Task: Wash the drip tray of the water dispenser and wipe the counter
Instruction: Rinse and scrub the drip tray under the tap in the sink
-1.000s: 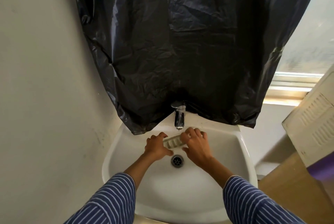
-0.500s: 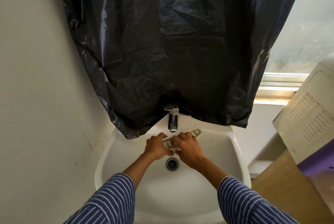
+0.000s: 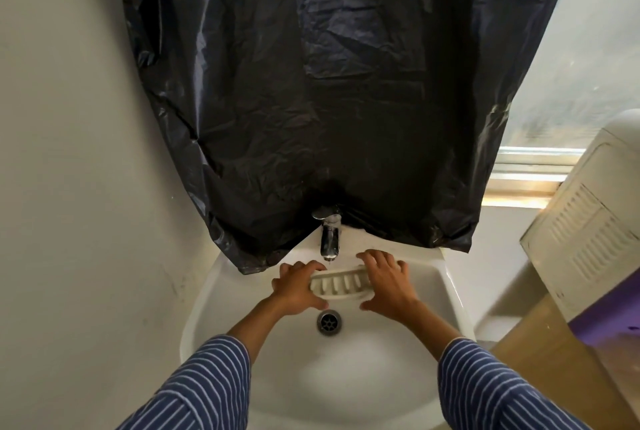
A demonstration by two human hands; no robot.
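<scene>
The white slotted drip tray (image 3: pixel 340 285) is held level over the white sink (image 3: pixel 450 294), just below the chrome tap (image 3: pixel 329 239). My left hand (image 3: pixel 298 289) grips its left end, fingers curled over the far edge and thumb under the near edge. My right hand (image 3: pixel 386 282) grips the right end the same way. A thin trickle of water drips from the spout (image 3: pixel 329 259) onto the tray's far edge. The drain (image 3: pixel 328 321) lies open below the tray.
A black plastic sheet (image 3: pixel 329 83) hangs over the wall behind the sink, its hem draped around the tap. A white vented appliance (image 3: pixel 585 242) stands at the right, with a brown box (image 3: pixel 554 370) and a purple surface (image 3: pixel 620 311) below it. A plain wall closes the left side.
My right hand slid from the tray's middle to its right end. The tray, tilted before, now lies level and faces up between both hands. The camera dipped lower.
</scene>
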